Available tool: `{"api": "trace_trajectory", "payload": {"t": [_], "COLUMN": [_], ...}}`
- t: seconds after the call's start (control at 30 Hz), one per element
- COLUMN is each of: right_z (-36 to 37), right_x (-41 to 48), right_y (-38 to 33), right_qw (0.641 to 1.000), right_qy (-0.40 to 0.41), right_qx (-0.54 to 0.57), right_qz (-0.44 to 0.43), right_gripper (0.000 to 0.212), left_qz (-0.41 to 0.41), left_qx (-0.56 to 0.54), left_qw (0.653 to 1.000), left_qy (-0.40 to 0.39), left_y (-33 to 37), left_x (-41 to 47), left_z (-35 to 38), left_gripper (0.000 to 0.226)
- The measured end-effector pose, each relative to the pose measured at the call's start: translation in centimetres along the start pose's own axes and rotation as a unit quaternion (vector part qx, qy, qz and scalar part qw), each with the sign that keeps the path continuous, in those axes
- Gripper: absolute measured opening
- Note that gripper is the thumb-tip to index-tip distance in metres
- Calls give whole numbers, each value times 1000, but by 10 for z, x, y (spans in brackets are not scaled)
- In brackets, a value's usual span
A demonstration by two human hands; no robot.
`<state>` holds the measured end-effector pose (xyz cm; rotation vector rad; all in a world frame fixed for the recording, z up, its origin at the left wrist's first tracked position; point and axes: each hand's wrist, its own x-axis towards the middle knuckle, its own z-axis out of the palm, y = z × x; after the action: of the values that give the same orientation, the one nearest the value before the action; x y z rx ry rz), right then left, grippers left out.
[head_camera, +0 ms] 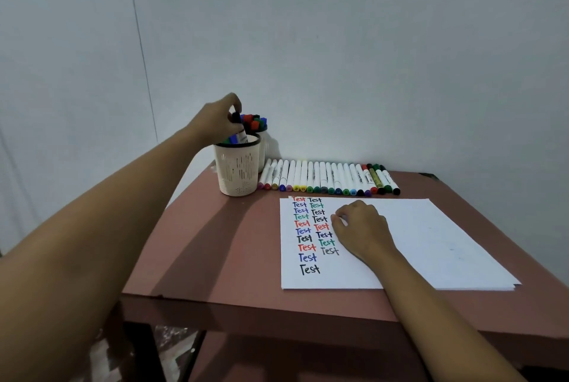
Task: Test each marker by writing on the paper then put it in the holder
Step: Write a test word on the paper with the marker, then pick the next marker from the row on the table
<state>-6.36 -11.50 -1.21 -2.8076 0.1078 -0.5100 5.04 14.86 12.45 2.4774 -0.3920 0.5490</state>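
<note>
The left hand [219, 123] is clamping its grip on a black-capped marker [242, 132], cap-up in the mouth of the front holder [238, 167], apparently for dropping in; the right hand [361, 229], loosely curled round nothing, is steadying the paper [425, 246].

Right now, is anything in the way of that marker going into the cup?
No, nothing visible blocks it. The left hand holds the marker with its lower end already inside the rim of the front holder. A blue marker stands in there beside it.
</note>
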Motion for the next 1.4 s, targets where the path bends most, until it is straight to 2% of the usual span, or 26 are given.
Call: {"api": "trace_trajectory", "payload": {"t": [0.2, 0.4, 0.5, 0.57, 0.67, 0.77, 0.87, 0.97, 1.03, 1.2, 1.33, 1.4], "right_z": [-1, -1, -1, -1, -2, -3, -9, -25, -37, -49, -46, -45], "right_x": [0, 0, -1, -2, -2, -1, 3, 20, 39, 84, 89, 87], "right_y": [-1, -2, -2, -2, -3, -5, -5, 4, 15, 59, 82, 85], "right_qw": [1000, 1000, 1000, 999, 999, 996, 993, 996, 997, 984, 973, 978], "right_qy": [-2, -6, -8, -9, -21, -52, -85, -87, -42, 57, 0, -20], "right_qx": [-5, -14, -25, -31, -39, -68, -80, 21, 68, 61, 36, -13], "right_qz": [0, -2, -4, -9, -12, -16, -34, -21, 17, 158, 227, 208], "right_gripper": [38, 38, 38, 38, 38, 39, 39, 32, 26, 24, 21, 29], "left_qz": [26, 168, 214, 200, 128, 91, 77, 80, 81, 88, 89, 87], "left_qx": [40, 11, -40, -32, 8, 32, 27, 27, 27, 27, 30, 31], "left_qw": [999, 975, 971, 979, 989, 988, 989, 989, 989, 990, 990, 991], "left_qy": [3, 142, 100, 39, -67, -123, -126, -125, -118, -104, -100, -101], "left_y": [-3, 23, 45, 50, 40, 27, 24, 22, 21, 18, 18, 18], "left_x": [-5, -26, -48, -60, -70, -76, -76, -75, -74, -71, -70, -70], "left_z": [16, 33, 61, 84, 117, 134, 137, 140, 142, 146, 147, 147], "left_gripper": [27, 24, 22, 23, 27, 31, 33, 34, 32, 32, 32, 31]}}
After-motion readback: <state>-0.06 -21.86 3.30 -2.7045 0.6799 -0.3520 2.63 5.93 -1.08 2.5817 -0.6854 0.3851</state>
